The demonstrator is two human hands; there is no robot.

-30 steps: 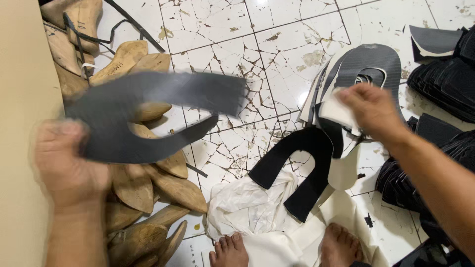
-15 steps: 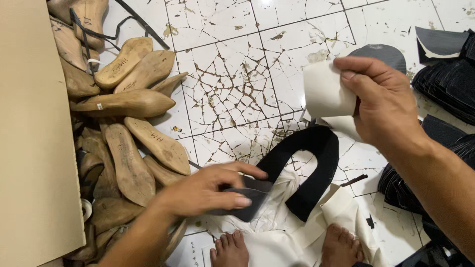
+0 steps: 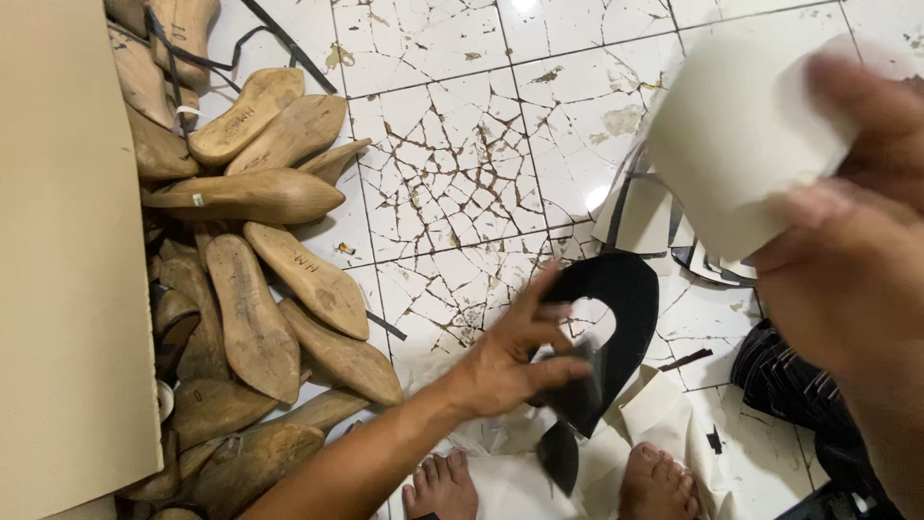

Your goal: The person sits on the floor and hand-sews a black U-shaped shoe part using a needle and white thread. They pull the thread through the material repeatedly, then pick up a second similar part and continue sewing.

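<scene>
Left hand (image 3: 505,361) sat at about 6 o'clock in the frame, fingers spread half open, thumb and fingertips closing on a dark flat piece (image 3: 577,390) lying over the black U-shaped cutout (image 3: 616,308) on the floor. Grip looked light; whether it fully pinched the piece, couldn't tell.

Right hand (image 3: 847,260) was up at 3 o'clock, close to the camera and blurred, fingers wrapped on a curled off-white sheet (image 3: 741,144). Held firm, sheet clear of the floor.

Black cutout lay at 5 o'clock from centre, open end toward the left hand, partly on white scraps (image 3: 664,409) by the bare feet (image 3: 664,481).

Edges: pile of wooden shoe lasts (image 3: 255,318) filled 9 o'clock, just beside the left forearm. Tan board (image 3: 63,260) closed off the far left edge. Stack of pale and grey flat pieces (image 3: 640,207) sat under the right hand. Dark stacked items (image 3: 789,380) at 4 o'clock, near the right wrist.

Open room: cracked white tile floor (image 3: 452,164) from centre to 12 o'clock.
</scene>
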